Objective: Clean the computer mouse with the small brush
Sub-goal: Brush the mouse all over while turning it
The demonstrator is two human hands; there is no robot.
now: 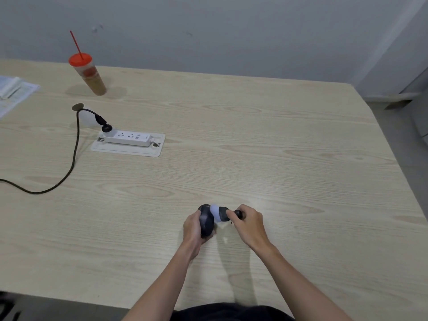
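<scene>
The black computer mouse (206, 222), low centre of the frame, is gripped by the left hand (194, 230), partly hiding it. The right hand (249, 222) pinches the small brush (220, 213), whose pale blurred head touches the mouse, above the tabletop (278, 147).

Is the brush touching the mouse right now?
Touching. In the head view, the brush's pale head lies against the top of the mouse with no gap showing; the left hand holds the mouse and the right hand holds the brush.

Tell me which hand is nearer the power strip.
Left. The left hand, holding the mouse, sits closer to the power strip; the right hand is farther off.
</scene>
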